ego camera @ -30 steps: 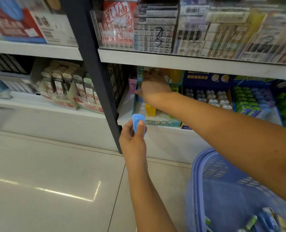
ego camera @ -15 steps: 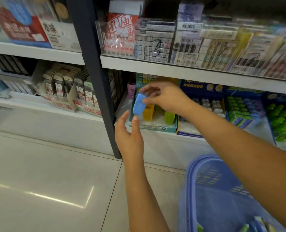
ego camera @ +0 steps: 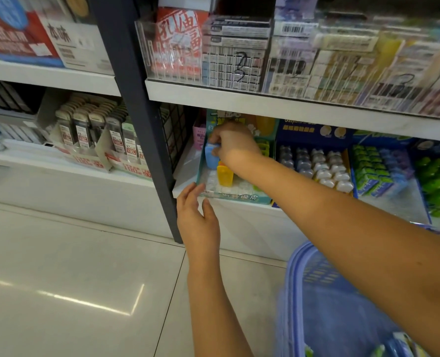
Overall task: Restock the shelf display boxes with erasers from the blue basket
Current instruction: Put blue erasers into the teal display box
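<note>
Pinching blue eraser (ego camera: 210,155), right hand (ego camera: 235,146) grip over teal box (ego camera: 239,197) — yellow eraser (ego camera: 225,176) beside, left hand (ego camera: 197,220) grip wide

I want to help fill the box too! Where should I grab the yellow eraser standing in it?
Probably pinch the yellow eraser near its top, coming from above and the front. It stands upright in the teal box, top free, bottom down inside it. The right hand holds a blue eraser just behind it, so the back is crowded.
</note>
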A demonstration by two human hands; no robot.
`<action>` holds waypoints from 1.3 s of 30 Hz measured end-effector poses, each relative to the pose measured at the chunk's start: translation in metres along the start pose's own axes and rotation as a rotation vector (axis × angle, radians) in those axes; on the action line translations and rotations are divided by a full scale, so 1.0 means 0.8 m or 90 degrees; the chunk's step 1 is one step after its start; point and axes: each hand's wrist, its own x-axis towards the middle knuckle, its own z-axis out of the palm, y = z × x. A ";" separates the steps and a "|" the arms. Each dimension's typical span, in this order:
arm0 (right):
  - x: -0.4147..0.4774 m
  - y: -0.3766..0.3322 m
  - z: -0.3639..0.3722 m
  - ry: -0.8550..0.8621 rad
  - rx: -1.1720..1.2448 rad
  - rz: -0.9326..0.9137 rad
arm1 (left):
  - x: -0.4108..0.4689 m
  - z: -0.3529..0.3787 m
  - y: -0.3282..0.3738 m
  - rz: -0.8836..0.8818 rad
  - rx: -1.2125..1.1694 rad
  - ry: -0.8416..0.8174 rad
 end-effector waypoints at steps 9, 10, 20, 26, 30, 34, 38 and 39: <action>-0.007 0.001 -0.009 0.016 -0.005 0.028 | 0.000 -0.002 0.002 -0.017 0.000 -0.011; -0.006 0.003 -0.010 0.014 0.011 0.026 | 0.000 -0.001 0.002 -0.021 -0.002 -0.011; -0.003 0.021 -0.019 -0.083 0.075 -0.023 | 0.000 -0.001 0.002 -0.027 -0.011 -0.015; -0.007 -0.002 -0.010 -0.034 -0.055 -0.022 | 0.000 0.000 0.004 -0.036 -0.018 -0.016; -0.006 -0.015 -0.012 -0.056 -0.039 0.033 | 0.000 -0.002 0.004 -0.030 -0.015 -0.024; -0.010 -0.019 0.004 -0.086 -0.075 0.007 | 0.000 -0.004 0.004 -0.033 -0.006 -0.036; -0.016 -0.010 0.004 -0.091 -0.146 -0.041 | 0.001 -0.010 0.013 -0.038 0.013 -0.063; -0.017 -0.009 0.000 -0.104 -0.152 -0.040 | -0.001 -0.011 0.017 -0.040 0.022 -0.068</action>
